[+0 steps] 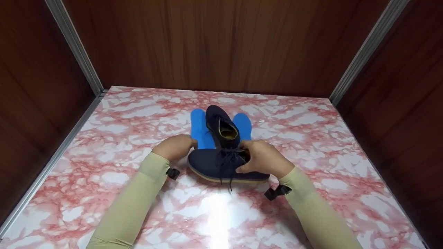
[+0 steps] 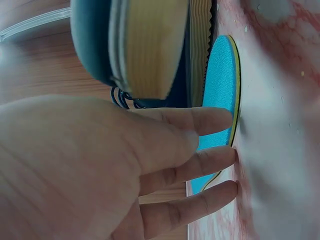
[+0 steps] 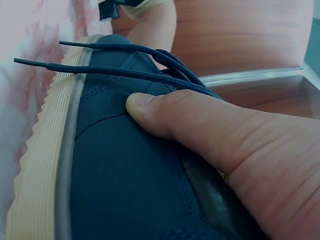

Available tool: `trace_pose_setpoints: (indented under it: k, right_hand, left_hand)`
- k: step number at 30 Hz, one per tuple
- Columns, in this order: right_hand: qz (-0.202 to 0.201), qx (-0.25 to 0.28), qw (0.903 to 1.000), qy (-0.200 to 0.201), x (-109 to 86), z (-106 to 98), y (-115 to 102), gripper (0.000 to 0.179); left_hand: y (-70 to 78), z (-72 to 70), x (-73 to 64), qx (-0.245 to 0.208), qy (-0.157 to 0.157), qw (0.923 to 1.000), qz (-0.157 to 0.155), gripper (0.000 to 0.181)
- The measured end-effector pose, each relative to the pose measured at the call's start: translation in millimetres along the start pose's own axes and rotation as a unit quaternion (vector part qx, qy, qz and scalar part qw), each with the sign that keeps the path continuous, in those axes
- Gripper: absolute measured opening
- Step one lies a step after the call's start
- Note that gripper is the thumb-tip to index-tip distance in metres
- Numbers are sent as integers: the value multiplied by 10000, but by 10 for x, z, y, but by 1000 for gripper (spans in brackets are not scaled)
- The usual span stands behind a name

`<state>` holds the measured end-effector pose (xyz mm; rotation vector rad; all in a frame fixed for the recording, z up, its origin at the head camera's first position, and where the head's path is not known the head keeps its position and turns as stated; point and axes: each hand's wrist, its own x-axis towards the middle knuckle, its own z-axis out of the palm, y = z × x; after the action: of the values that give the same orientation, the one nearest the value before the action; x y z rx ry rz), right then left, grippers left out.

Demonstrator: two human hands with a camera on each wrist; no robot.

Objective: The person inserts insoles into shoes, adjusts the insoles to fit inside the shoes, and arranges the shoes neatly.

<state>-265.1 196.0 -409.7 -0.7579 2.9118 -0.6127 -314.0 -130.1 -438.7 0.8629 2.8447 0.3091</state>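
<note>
A dark navy lace-up shoe (image 1: 207, 162) lies sideways at the front, toe to the left, its laces hanging over the near side. My right hand (image 1: 264, 157) grips it by the collar, and the right wrist view shows the thumb (image 3: 150, 110) pressed on its side. Behind it, a second navy shoe (image 1: 221, 126) rests between two blue insoles, toe pointing away. My left hand (image 1: 178, 147) is beside the left insole (image 1: 199, 126). In the left wrist view its fairly straight fingers (image 2: 200, 162) reach across that insole's edge. The right insole (image 1: 244, 126) is partly covered.
All of this stands on a table (image 1: 138, 193) with a red-and-white marbled top. A dark wood panel (image 1: 221, 45) closes off the back, and similar panels rise at both sides with metal strips (image 1: 78, 52) in the corners.
</note>
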Motion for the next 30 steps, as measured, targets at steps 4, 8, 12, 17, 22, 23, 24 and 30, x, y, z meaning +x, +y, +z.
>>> trace_pose_setpoints:
  k: [4,8,12,17,22,23,24,30]
  right_hand:
    - [-102,46,9999,6,7,44,-12,67]
    - [-134,8,9999,-10,14,80,-23,64]
    - [-108,45,9999,-107,18,110,-33,62]
    - [-167,18,9998,-128,21,144,-38,62]
    - [-205,-28,9997,-109,31,173,-34,62]
    - [-199,-43,9997,-112,33,178,-33,63]
    - [-196,-58,9997,-109,35,184,-36,63]
    - [-175,-94,9998,-91,46,224,-48,62]
  left_hand:
    - [-4,-3,0,17,-32,10000,-32,43]
    - [-1,-9,-1,-21,-52,10000,-57,44]
    - [18,-22,-12,-139,-61,9999,-43,42]
    - [31,-29,-10,-191,-70,9998,-38,41]
    - [19,-23,9,-128,-97,9999,-50,41]
    - [15,-21,14,-96,-109,9999,-44,40]
    - [13,-18,20,-74,-121,9999,-42,40]
    - [5,1,22,-147,-101,9998,-134,40]
